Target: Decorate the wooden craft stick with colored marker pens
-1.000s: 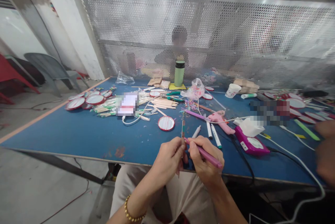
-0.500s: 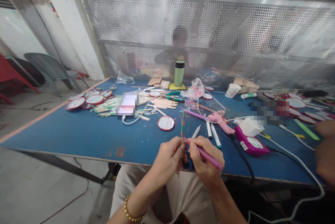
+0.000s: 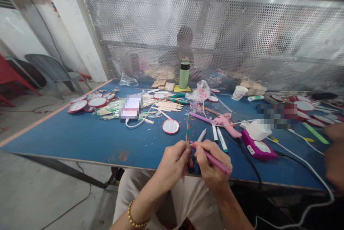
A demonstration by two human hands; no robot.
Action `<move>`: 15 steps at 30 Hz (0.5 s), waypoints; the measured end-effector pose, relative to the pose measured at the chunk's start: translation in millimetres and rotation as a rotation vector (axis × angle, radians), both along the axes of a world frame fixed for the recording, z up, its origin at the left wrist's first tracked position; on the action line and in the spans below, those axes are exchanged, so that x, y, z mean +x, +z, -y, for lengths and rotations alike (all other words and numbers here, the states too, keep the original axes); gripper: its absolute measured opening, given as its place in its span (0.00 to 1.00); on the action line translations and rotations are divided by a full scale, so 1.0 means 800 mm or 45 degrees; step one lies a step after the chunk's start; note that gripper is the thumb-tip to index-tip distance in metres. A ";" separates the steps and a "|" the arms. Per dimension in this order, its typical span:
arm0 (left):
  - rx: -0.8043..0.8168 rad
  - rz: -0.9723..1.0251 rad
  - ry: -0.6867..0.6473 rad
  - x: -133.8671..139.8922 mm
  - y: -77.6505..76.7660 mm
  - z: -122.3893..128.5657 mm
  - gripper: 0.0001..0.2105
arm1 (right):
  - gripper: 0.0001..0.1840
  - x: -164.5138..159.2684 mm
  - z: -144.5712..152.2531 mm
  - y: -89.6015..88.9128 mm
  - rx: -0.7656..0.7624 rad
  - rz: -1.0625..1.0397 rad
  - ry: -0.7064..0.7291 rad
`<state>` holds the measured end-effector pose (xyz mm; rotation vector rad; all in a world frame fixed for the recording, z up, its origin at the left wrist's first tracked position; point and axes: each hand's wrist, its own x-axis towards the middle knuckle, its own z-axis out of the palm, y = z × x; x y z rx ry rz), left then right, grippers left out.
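Note:
Just above the table's front edge, my left hand [image 3: 174,162] is closed around a flat wooden craft stick [image 3: 188,133] that points up and away from me, with brown and green colour on its face. My right hand [image 3: 213,163] grips a pink marker pen [image 3: 219,163], its tip close beside the stick; whether it touches I cannot tell. Beyond my hands lie a grey-white marker [image 3: 201,135] and a white marker with a teal end [image 3: 222,139]. A round red-rimmed disc [image 3: 170,126] rests a little to the left.
A phone [image 3: 130,106] on a white cable lies among wooden sticks [image 3: 169,105]. Rightward are a pink glue gun [image 3: 228,124] and a magenta power strip [image 3: 258,147] with cables. A green bottle [image 3: 184,76] stands at the back. Another person's blurred hand [image 3: 334,154] is at far right.
My right hand and the pink marker have shifted slightly to the right, away from the stick. My left hand stays almost where it was, still holding the stick.

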<state>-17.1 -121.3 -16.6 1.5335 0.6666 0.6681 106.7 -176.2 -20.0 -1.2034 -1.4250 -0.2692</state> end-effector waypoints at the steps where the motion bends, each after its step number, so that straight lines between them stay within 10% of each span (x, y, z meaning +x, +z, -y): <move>1: -0.002 0.000 -0.002 0.000 0.000 0.000 0.16 | 0.08 0.000 0.000 -0.001 -0.005 -0.008 0.000; 15: 0.025 -0.011 0.017 0.000 0.002 0.001 0.16 | 0.08 -0.002 -0.001 0.001 -0.006 0.019 0.057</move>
